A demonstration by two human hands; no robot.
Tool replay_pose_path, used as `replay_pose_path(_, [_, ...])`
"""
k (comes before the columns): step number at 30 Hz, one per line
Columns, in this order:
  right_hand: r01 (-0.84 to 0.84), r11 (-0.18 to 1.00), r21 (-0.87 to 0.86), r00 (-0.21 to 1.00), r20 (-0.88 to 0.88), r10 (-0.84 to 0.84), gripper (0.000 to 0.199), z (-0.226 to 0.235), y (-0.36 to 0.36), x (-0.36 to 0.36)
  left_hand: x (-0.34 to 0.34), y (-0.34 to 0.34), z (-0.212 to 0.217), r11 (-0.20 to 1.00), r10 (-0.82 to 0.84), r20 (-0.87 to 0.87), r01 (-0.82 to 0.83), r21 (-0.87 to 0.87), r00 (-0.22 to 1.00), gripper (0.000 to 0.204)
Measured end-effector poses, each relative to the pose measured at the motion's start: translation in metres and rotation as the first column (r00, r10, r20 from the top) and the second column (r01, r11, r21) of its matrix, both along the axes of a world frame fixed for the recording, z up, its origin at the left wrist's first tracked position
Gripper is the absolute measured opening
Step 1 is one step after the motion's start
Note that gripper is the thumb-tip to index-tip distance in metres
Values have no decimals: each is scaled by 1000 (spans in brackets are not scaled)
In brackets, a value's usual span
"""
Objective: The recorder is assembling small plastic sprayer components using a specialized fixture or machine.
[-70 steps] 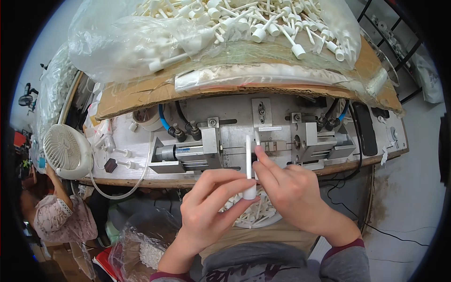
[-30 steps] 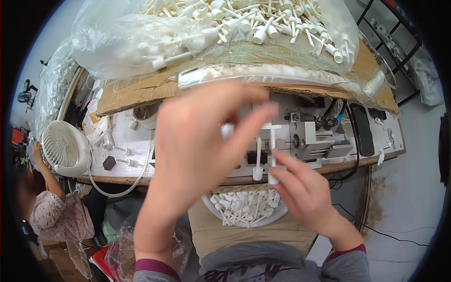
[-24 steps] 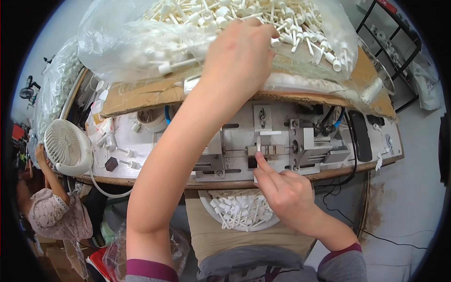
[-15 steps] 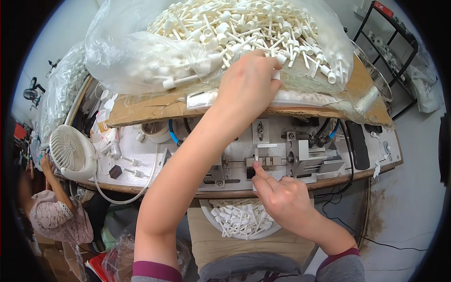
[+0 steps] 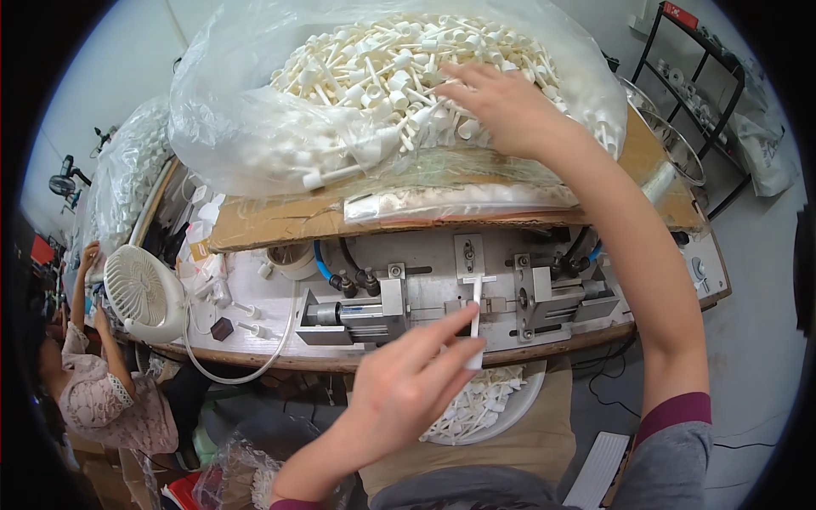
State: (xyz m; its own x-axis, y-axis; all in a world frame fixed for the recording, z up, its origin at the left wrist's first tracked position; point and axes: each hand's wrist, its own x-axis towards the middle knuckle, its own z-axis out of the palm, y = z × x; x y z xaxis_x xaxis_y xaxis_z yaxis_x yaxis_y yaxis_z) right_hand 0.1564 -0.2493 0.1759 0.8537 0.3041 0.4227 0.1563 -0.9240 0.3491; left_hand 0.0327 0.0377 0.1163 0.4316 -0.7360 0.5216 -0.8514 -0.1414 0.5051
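Note:
Between the fingers of my left hand (image 5: 399,378) is a white plastic scoop (image 5: 476,327), a small cup on a stick handle. Its cup end points toward me and its handle reaches over the small metal clamping fixture (image 5: 493,306) mid-bench. The fingers are closed around it, partly covering the fixture. My right hand (image 5: 518,110) is stretched over a large heap of similar white scoops (image 5: 382,76) in a clear plastic bag (image 5: 229,110). Its fingers are apart, with the tips at the scoops, and nothing shows gripped in them.
Metal cylinders (image 5: 357,319) flank the fixture on the bench. A cardboard sheet (image 5: 289,217) lies under the bag. At the left stands a white fan (image 5: 144,293). A white bowl (image 5: 523,408) of scoops sits at my lap. Another person (image 5: 110,391) works at far left.
My left hand has come down from the heap to the fixture and now holds a scoop there. My right hand has left the fixture and moved up to the heap.

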Motion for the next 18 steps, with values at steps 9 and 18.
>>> replay_pose_path(9, [186,945,270,892,-450,-47,73,10,17,19,-12,0,-34,990,89,17,-90,105,996,33])
replay_pose_path(18, [80,914,399,875,-467,127,46,16,15,-41,-21,-14,-54,961,140,201,-182,208,970,30])
